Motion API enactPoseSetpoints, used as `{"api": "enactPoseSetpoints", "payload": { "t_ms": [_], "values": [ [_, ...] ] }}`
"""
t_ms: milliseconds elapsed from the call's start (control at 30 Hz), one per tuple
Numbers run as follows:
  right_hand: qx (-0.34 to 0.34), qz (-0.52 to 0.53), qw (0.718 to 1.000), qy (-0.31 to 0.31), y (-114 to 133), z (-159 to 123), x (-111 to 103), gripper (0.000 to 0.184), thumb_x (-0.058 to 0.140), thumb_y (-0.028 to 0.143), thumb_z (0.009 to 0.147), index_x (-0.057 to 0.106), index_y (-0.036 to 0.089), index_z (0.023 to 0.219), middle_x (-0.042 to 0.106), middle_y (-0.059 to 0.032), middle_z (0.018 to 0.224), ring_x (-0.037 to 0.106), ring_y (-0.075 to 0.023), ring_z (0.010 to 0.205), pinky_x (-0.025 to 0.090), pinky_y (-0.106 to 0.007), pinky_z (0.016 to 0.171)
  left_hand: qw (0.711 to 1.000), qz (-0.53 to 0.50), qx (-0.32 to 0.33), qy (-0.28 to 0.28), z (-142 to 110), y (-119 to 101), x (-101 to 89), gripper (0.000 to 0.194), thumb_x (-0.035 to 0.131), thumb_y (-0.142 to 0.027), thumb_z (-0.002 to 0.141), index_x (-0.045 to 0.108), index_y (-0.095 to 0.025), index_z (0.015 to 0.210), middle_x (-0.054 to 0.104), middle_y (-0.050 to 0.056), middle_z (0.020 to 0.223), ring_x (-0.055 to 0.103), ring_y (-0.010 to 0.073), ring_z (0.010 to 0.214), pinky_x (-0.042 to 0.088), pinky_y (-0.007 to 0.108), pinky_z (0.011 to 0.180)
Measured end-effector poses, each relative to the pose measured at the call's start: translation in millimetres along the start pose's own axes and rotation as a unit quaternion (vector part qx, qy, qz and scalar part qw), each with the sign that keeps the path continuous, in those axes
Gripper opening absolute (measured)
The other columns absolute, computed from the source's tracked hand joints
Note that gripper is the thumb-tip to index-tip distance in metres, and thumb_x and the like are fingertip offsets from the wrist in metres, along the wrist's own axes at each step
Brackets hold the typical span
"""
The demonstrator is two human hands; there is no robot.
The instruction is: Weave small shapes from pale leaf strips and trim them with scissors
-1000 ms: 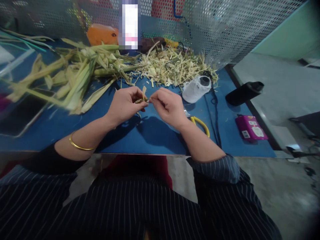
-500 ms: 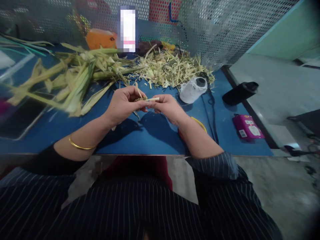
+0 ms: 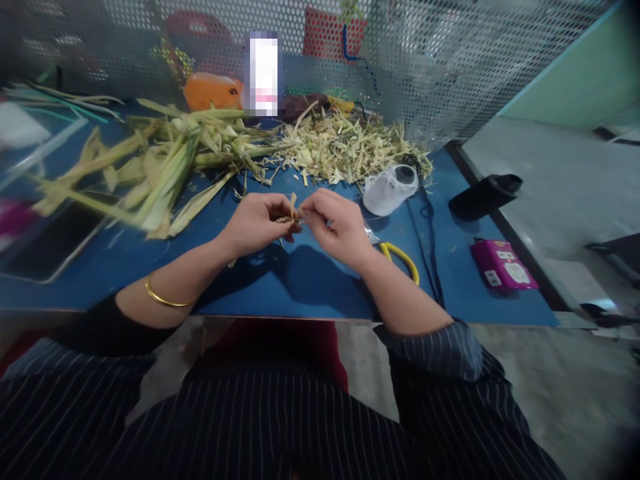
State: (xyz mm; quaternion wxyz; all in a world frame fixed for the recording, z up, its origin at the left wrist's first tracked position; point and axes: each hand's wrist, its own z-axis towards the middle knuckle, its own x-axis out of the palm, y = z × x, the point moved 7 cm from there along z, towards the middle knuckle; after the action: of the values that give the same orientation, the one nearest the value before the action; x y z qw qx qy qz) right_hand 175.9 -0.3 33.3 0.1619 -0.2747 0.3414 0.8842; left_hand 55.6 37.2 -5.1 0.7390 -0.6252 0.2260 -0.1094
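My left hand [image 3: 257, 223] is closed round a small braid of husk strips [image 3: 283, 219], most of it hidden by the fingers. From the braid a pale strip end [image 3: 293, 200] sticks up between the hands. My right hand [image 3: 337, 223] pinches at the right end of the braid, thumb and fingers together; what lies in the pinch is too small to make out. Both hands are just above the blue table [image 3: 320, 293]. Beside my right wrist lie yellow-handled scissors [image 3: 403, 260], partly covered. Behind that hand a white thread cone [image 3: 390, 190] rests tilted.
Long dried husks [image 3: 170, 167] spread at the left, partly over a dark tablet-like slab [image 3: 55, 240]. A heap of husk scraps [image 3: 345, 143] sits behind the hands. To the right are a black cylinder [image 3: 485, 197], a purple packet [image 3: 503, 265] and a dark cord [image 3: 430, 233]. Perforated mesh [image 3: 425, 67] stands behind.
My right hand has turned and now pinches by its fingertips at the braid. The pale strip that lay across toward it no longer shows there. The scissors' handle shows more.
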Motion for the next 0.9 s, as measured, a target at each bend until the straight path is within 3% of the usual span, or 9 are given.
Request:
{"api": "enactPoseSetpoints", "payload": {
  "t_ms": [100, 167, 333, 467, 567, 667, 900],
  "values": [
    [0.059, 0.03, 0.998, -0.022, -14, 2, -4, 0.017, 0.051, 0.02, 0.089, 0.057, 0.018, 0.072, 0.051, 0.0012, 0.068, 0.045, -0.0116, 0.066, 0.035, -0.027, 0.064, 0.997, -0.011, 0.013, 0.077, -4, -6, 11.0, 0.023, 0.081, -0.026, 0.065, 0.062, -0.016, 0.07, 0.067, 0.001, 0.063, 0.066, 0.0155, 0.056, 0.055, 0.027, 0.056],
    [0.122, 0.062, 0.99, -0.013, -27, 3, -2, 0.018, 0.055, 0.023, 0.086, 0.058, 0.018, 0.069, 0.05, 0.0027, 0.064, 0.042, -0.0107, 0.062, 0.033, -0.026, 0.062, 0.995, -0.022, 0.019, 0.093, -5, -10, 12.2, 0.026, 0.083, -0.029, 0.065, 0.063, -0.015, 0.073, 0.068, 0.002, 0.064, 0.067, 0.0164, 0.056, 0.056, 0.028, 0.057],
    [0.26, 0.192, 0.945, 0.054, -46, -4, 17, 0.023, 0.059, 0.031, 0.082, 0.057, 0.016, 0.065, 0.047, 0.005, 0.055, 0.038, -0.0085, 0.055, 0.028, -0.024, 0.055, 0.997, -0.055, 0.043, 0.023, -3, -12, 1.7, 0.033, 0.084, -0.036, 0.064, 0.065, -0.015, 0.08, 0.069, 0.003, 0.067, 0.068, 0.0172, 0.06, 0.056, 0.029, 0.06],
    [0.298, 0.201, 0.931, 0.069, -48, -10, 25, 0.026, 0.057, 0.037, 0.084, 0.059, 0.016, 0.068, 0.043, 0.0066, 0.051, 0.032, -0.0072, 0.049, 0.024, -0.024, 0.051, 0.991, -0.099, 0.054, -0.074, 0, -7, -10.4, 0.028, 0.081, -0.031, 0.068, 0.064, -0.014, 0.082, 0.069, 0.003, 0.069, 0.069, 0.0173, 0.064, 0.055, 0.028, 0.062],
    [0.253, 0.106, 0.961, 0.044, -42, -8, 19, 0.026, 0.055, 0.033, 0.087, 0.058, 0.017, 0.067, 0.042, 0.0056, 0.054, 0.035, -0.0079, 0.052, 0.026, -0.024, 0.053, 0.988, -0.106, 0.041, -0.102, 2, -2, -14.1, 0.022, 0.077, -0.024, 0.071, 0.064, -0.013, 0.084, 0.069, 0.003, 0.071, 0.07, 0.0163, 0.066, 0.052, 0.024, 0.059],
    [0.147, -0.021, 0.989, 0.013, -25, -5, 10, 0.023, 0.053, 0.025, 0.089, 0.055, 0.018, 0.067, 0.046, 0.0034, 0.06, 0.042, -0.0095, 0.059, 0.031, -0.025, 0.059, 0.988, -0.09, 0.028, -0.12, 3, 1, -18.0, 0.018, 0.074, -0.02, 0.072, 0.065, -0.012, 0.085, 0.068, 0.004, 0.069, 0.069, 0.0151, 0.065, 0.049, 0.022, 0.057],
    [-0.045, -0.186, 0.981, 0.025, 11, -5, 10, 0.02, 0.046, 0.022, 0.094, 0.061, 0.018, 0.081, 0.056, -0.0025, 0.071, 0.048, -0.0142, 0.065, 0.035, -0.029, 0.064, 0.99, 0.023, 0.027, -0.135, 0, 4, -22.1, 0.016, 0.071, -0.02, 0.069, 0.062, -0.013, 0.08, 0.067, 0.002, 0.067, 0.068, 0.0151, 0.062, 0.053, 0.026, 0.06]
  ]
}}
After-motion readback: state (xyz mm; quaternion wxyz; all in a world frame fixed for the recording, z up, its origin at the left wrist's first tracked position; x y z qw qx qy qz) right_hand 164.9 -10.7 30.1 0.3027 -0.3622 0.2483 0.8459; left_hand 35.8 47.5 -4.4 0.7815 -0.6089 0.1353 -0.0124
